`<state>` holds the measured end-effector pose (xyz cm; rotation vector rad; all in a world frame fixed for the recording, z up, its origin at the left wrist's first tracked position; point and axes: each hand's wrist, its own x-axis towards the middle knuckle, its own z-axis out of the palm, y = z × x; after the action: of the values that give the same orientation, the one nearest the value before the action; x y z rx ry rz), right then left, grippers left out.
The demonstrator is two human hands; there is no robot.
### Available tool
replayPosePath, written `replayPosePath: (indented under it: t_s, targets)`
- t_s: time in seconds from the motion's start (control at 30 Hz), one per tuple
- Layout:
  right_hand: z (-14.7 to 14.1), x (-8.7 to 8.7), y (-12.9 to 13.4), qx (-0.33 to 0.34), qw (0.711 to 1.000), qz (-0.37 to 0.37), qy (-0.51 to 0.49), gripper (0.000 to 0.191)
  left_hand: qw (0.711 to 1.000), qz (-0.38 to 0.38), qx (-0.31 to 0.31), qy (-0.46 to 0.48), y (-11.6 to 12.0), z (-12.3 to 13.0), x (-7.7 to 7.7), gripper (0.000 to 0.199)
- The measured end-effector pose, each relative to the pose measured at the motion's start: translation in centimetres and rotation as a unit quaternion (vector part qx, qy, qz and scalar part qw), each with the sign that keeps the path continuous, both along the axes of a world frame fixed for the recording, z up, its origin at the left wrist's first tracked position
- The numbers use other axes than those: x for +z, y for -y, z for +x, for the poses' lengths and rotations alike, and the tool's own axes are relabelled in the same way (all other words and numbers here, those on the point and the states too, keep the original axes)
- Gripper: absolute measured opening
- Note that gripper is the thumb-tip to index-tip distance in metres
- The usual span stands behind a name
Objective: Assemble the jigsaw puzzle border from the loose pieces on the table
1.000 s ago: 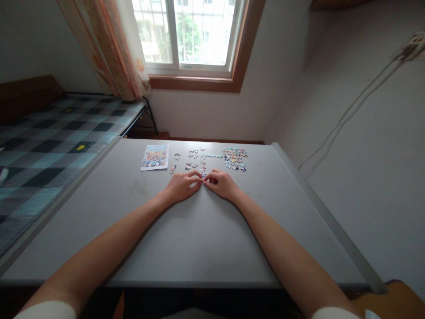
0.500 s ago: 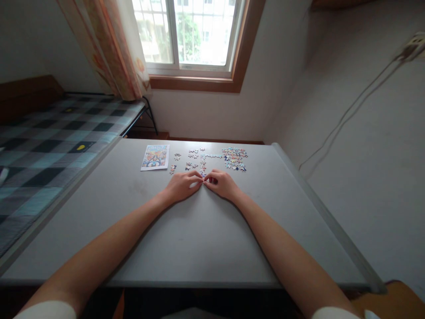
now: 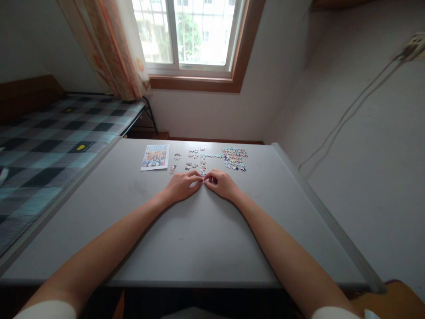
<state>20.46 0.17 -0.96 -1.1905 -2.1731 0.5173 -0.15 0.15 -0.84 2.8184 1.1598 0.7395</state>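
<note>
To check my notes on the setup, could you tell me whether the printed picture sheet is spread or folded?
Spread: the sheet lies flat on the table, its whole picture showing.

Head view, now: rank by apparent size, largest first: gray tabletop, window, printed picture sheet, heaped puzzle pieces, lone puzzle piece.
1. Gray tabletop
2. Window
3. Printed picture sheet and heaped puzzle pieces: too alike to rank
4. Lone puzzle piece

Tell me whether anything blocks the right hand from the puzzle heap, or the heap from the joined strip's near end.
Nothing visible stands between the right hand and the heap. From the heap to the near end of the strip, the right hand itself partly blocks the way.
</note>
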Motion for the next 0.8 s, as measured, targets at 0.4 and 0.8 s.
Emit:
replayPosePath:
  t_s: [0.4,0.8]
  targets:
    - [-0.09,-0.37,-0.11,-0.013,1.000,0.010,0.002,0.009,1.000,-0.009,0.006,-0.004,0.02,0.07,0.02,0.025]
    - [-0.12,-0.48,-0.10,-0.016,1.000,0.024,0.011,0.008,1.000,-0.017,0.006,-0.004,0.06,0.05,0.14,0.026]
